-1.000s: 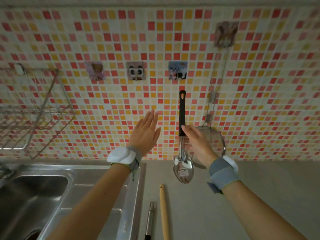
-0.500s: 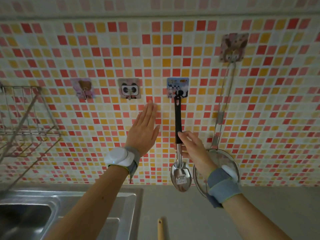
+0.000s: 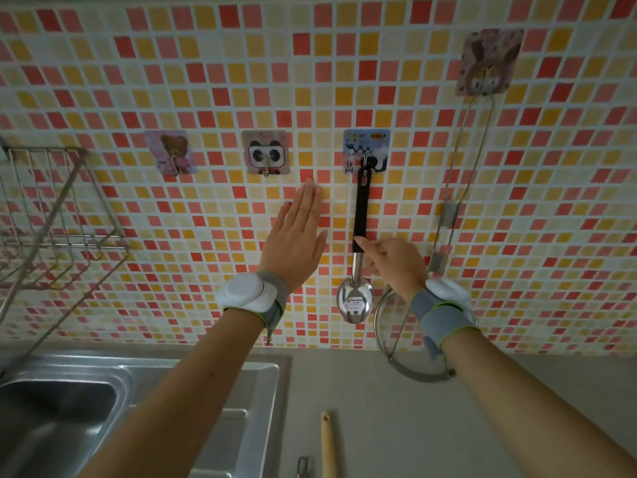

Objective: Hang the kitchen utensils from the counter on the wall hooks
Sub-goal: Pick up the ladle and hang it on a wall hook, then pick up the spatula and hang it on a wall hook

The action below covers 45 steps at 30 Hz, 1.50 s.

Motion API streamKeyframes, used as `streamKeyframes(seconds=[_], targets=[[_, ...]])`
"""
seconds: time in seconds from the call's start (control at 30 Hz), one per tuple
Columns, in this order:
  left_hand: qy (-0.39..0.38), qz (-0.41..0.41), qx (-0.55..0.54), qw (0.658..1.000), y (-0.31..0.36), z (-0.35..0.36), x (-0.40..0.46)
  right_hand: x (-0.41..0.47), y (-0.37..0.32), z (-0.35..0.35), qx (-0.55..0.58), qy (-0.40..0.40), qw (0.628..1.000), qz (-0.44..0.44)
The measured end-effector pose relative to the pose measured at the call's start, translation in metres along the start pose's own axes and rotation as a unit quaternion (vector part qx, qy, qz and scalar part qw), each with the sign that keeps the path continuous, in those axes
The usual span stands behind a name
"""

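Observation:
A steel spoon with a black handle [image 3: 359, 215] hangs upright with its top at the blue picture hook [image 3: 366, 151]. My right hand [image 3: 396, 262] pinches the spoon where the black grip meets the steel shaft. My left hand [image 3: 296, 236] lies flat and open against the tiles just left of the spoon. A wire strainer [image 3: 410, 343] hangs from the brown animal hook [image 3: 487, 63] at the right. The panda hook [image 3: 265, 152] and the bear hook [image 3: 171, 152] carry nothing. A wooden handle [image 3: 328, 443] and a metal handle tip [image 3: 302, 467] lie on the counter.
A wire rack [image 3: 58, 215] juts out from the wall at the left. Below it is a steel sink [image 3: 69, 408]. The grey counter [image 3: 465, 426] runs to the right under the strainer.
My right hand raised the spoon until its handle top reached the blue hook. My left hand moved up the wall. The view came closer to the wall.

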State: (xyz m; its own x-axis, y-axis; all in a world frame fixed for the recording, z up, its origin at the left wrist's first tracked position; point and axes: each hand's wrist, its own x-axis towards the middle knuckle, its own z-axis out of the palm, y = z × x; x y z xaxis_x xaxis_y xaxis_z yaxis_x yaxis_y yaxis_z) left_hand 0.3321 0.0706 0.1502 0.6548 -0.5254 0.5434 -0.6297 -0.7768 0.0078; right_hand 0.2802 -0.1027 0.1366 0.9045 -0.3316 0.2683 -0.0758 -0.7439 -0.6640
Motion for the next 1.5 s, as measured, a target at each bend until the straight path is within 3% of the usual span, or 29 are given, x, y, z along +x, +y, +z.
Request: streamKeyframes(seconds=[0.17, 0.27, 0.53, 0.87, 1.07, 1.2, 1.27, 1.37, 1.43, 1.5], targets=[[-0.017, -0.003, -0.042, 0.999, 0.015, -0.032, -0.019, -0.022, -0.014, -0.013, -0.035, -0.017, 0.999, 0.009], [-0.033, -0.025, -0.104, 0.994, 0.031, -0.049, -0.046, -0.045, -0.020, -0.015, 0.008, -0.041, 0.999, 0.011], [-0.080, -0.085, -0.181, 0.977, 0.061, -0.058, -0.167, -0.142, -0.010, 0.023, 0.028, -0.130, 0.990, 0.049], [-0.266, -0.217, -0.223, 0.912, 0.061, 0.003, -0.343, -0.284, 0.044, 0.112, -0.072, -0.271, 0.938, 0.206], [-0.346, -0.212, -0.219, 0.887, 0.047, 0.026, -0.401, -0.296, 0.040, 0.139, -0.114, -0.219, 0.934, 0.260], [-0.357, -0.183, -0.205, 0.893, 0.045, 0.030, -0.412, -0.289, 0.044, 0.144, -0.133, -0.231, 0.931, 0.250], [-0.352, -0.172, -0.198, 0.898, 0.044, 0.033, -0.403, -0.278, 0.052, 0.138, -0.116, -0.247, 0.928, 0.255], [-0.333, -0.171, -0.183, 0.909, 0.035, 0.028, -0.403, -0.268, 0.050, 0.136, 0.015, -0.249, 0.930, 0.269], [-0.354, -0.166, -0.182, 0.902, 0.039, 0.028, -0.405, -0.268, 0.054, 0.135, 0.172, -0.258, 0.895, 0.322], [-0.373, -0.178, -0.186, 0.891, 0.039, 0.025, -0.404, -0.274, 0.061, 0.134, 0.241, -0.258, 0.875, 0.331]])
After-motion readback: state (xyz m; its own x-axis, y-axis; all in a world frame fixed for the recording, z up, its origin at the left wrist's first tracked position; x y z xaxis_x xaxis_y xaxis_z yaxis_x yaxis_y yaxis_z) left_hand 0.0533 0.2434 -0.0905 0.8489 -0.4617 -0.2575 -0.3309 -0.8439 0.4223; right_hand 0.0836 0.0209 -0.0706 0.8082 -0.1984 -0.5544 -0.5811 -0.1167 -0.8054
